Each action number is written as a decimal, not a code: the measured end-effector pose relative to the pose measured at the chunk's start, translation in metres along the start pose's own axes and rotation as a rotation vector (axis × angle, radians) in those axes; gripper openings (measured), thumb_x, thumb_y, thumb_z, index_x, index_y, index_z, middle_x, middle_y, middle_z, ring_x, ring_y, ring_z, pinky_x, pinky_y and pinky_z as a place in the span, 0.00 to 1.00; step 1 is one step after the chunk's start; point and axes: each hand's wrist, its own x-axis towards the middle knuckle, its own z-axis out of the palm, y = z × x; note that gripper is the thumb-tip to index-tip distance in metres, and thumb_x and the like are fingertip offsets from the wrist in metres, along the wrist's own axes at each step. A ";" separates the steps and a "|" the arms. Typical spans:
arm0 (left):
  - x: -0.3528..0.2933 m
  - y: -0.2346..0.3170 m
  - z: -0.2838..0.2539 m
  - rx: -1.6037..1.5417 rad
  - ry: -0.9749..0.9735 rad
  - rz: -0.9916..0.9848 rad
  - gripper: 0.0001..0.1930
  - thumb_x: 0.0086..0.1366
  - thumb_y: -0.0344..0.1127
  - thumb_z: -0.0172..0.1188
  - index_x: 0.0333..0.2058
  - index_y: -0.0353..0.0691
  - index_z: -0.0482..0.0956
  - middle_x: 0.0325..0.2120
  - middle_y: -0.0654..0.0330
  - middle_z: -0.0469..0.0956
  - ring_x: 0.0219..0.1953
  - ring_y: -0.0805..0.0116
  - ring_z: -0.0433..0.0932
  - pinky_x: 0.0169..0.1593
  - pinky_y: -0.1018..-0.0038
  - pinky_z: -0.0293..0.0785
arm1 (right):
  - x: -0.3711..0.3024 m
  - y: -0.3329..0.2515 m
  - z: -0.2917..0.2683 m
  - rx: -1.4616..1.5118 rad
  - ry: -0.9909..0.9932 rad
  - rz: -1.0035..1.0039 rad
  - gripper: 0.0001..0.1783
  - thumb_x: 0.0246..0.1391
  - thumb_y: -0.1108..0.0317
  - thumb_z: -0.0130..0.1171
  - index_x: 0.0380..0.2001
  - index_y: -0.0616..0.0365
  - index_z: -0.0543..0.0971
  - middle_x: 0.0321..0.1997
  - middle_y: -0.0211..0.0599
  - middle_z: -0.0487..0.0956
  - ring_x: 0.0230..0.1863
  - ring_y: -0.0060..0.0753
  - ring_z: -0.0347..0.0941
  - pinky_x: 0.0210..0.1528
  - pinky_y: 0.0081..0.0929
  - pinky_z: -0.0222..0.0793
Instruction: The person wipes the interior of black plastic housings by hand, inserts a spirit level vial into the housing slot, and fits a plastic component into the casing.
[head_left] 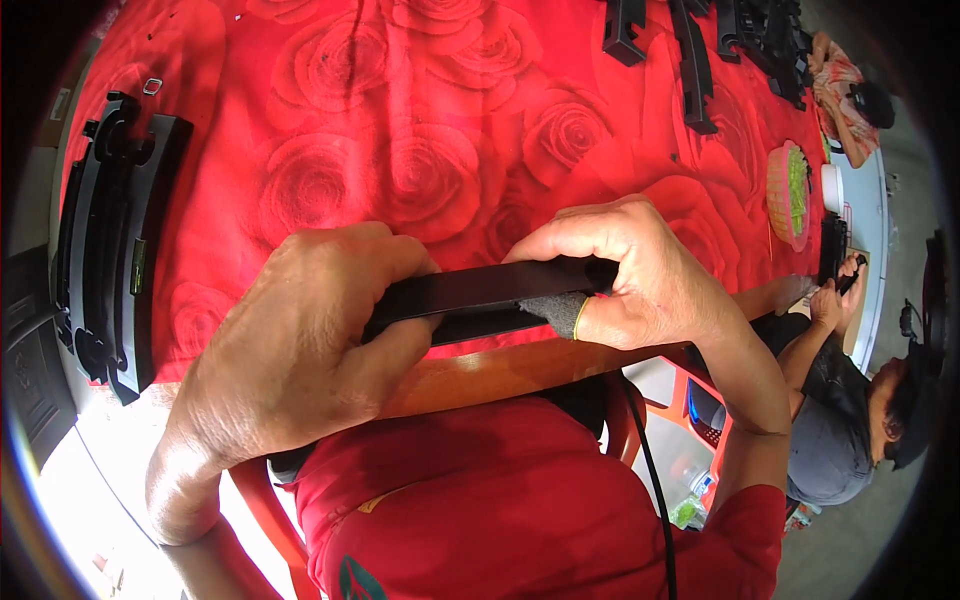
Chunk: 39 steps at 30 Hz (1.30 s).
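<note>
Between my two hands, just over the table's front edge, is a long black plastic part [480,288] with a smooth flat top face. My left hand [310,320] grips its left end, fingers on the far side and thumb on the near side. Around the right end my right hand [640,270] is closed in the same way. A dark grey cloth cover with a yellow edge wraps the right thumb [555,312]. Both ends of the part are partly hidden by my fingers, and its underside barely shows.
Black curved plastic parts [125,250] lie stacked at the left. More black parts [695,75] are at the far right, beyond a pink basket [785,195] with green pieces. A co-worker [835,420] sits at the right, another person [845,95] farther off. A red rose-print cloth [400,130] covers the table.
</note>
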 end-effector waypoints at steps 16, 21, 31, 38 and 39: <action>-0.003 -0.003 0.006 -0.048 0.051 0.046 0.12 0.55 0.23 0.60 0.39 0.28 0.84 0.24 0.57 0.79 0.26 0.71 0.78 0.31 0.71 0.72 | -0.004 -0.002 0.003 0.021 -0.002 0.005 0.15 0.47 0.74 0.70 0.42 0.60 0.86 0.28 0.35 0.85 0.29 0.23 0.82 0.33 0.26 0.76; -0.004 -0.002 0.008 0.010 0.076 0.084 0.14 0.51 0.21 0.60 0.39 0.29 0.84 0.25 0.56 0.79 0.27 0.70 0.79 0.31 0.71 0.73 | -0.003 -0.005 0.003 0.044 0.000 -0.006 0.15 0.45 0.75 0.69 0.40 0.60 0.86 0.28 0.38 0.85 0.29 0.30 0.83 0.33 0.29 0.76; -0.006 -0.005 0.015 0.011 0.155 0.082 0.14 0.50 0.19 0.59 0.38 0.30 0.83 0.24 0.53 0.78 0.27 0.66 0.80 0.33 0.70 0.73 | 0.002 -0.005 -0.001 -0.072 -0.005 -0.061 0.16 0.43 0.75 0.65 0.40 0.61 0.85 0.29 0.40 0.85 0.30 0.39 0.83 0.33 0.34 0.76; -0.008 0.005 0.007 0.021 0.125 -0.004 0.12 0.52 0.22 0.62 0.37 0.31 0.82 0.28 0.48 0.79 0.32 0.54 0.81 0.37 0.62 0.76 | 0.002 -0.013 -0.007 0.023 -0.076 -0.049 0.25 0.41 0.72 0.66 0.48 0.61 0.87 0.34 0.43 0.86 0.33 0.41 0.85 0.38 0.33 0.80; -0.009 0.007 0.005 0.016 0.076 -0.032 0.10 0.55 0.24 0.65 0.38 0.31 0.82 0.31 0.44 0.80 0.36 0.44 0.83 0.41 0.56 0.78 | 0.002 -0.013 -0.007 0.022 -0.077 -0.049 0.25 0.41 0.72 0.66 0.48 0.61 0.87 0.34 0.43 0.86 0.33 0.41 0.85 0.38 0.33 0.80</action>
